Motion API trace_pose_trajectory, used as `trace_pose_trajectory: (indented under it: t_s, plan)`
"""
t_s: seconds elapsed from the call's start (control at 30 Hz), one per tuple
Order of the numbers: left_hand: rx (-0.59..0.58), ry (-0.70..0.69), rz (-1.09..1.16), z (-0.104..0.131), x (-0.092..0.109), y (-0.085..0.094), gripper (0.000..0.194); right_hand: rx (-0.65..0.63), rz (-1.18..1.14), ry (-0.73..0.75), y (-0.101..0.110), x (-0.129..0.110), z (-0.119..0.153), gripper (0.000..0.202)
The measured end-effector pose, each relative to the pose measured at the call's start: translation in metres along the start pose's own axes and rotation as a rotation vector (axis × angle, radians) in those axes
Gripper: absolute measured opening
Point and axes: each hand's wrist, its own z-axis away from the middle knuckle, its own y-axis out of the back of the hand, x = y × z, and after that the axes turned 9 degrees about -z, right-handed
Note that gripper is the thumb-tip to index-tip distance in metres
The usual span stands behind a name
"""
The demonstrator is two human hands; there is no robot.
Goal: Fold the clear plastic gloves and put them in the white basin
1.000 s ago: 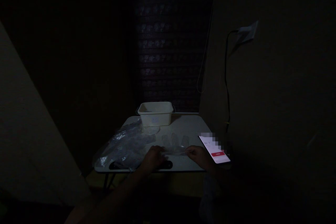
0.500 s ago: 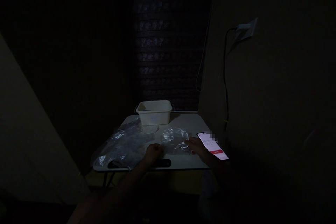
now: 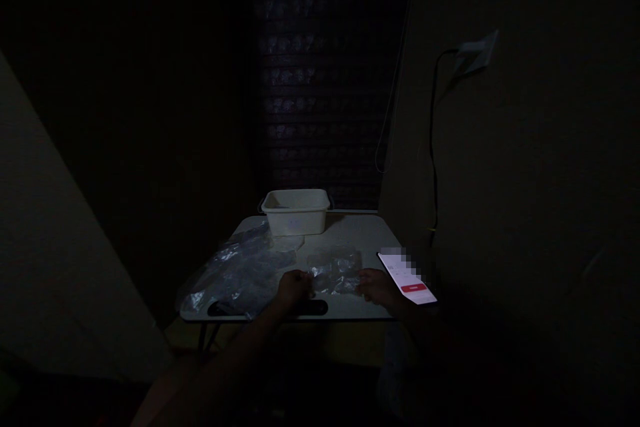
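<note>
A clear plastic bag (image 3: 334, 271) lies on the white table (image 3: 345, 230) between my hands. My left hand (image 3: 295, 285) is closed at the bag's left edge, its fingertips pinching the plastic. At the right edge my right hand (image 3: 373, 285) has its fingers curled together on the plastic. A heap of crumpled clear bags (image 3: 240, 273) covers the table's left part, beside my left forearm. The scene is very dark, so fine detail at the fingertips is hard to make out.
A white tub (image 3: 297, 221) with handles stands at the table's back. A lit phone (image 3: 407, 277) lies at the right edge. A black cable (image 3: 433, 147) hangs from a wall outlet (image 3: 477, 53) on the right. Dark slot in the table's front edge.
The bag between my hands looks flatter and its highlights have shifted. My right hand has moved slightly down and its fingers are more curled. The view has shifted a little.
</note>
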Motion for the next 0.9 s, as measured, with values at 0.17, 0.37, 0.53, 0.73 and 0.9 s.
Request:
trace_pose_trajectory:
  t_s: [0.17, 0.37, 0.53, 0.73, 0.9]
  plan:
    - [-0.094, 0.016, 0.088, -0.002, -0.002, 0.005, 0.016, -0.006, -0.236, -0.104, 0.006, 0.006, 0.003, 0.029]
    - [-0.115, 0.01, 0.216, -0.002, -0.007, 0.007, 0.021, -0.112, -0.454, -0.14, 0.012, 0.006, 0.008, 0.027]
    - [-0.093, 0.014, 0.18, -0.004, -0.008, 0.007, 0.018, -0.042, -0.369, -0.104, 0.008, 0.01, 0.001, 0.022]
    - [-0.016, -0.03, -0.058, -0.005, -0.006, 0.009, 0.017, 0.042, -0.106, -0.045, 0.008, 0.013, -0.004, 0.026]
    - [0.022, -0.146, -0.466, -0.005, 0.0, 0.016, 0.025, 0.027, 0.076, -0.003, 0.007, 0.012, -0.003, 0.026]
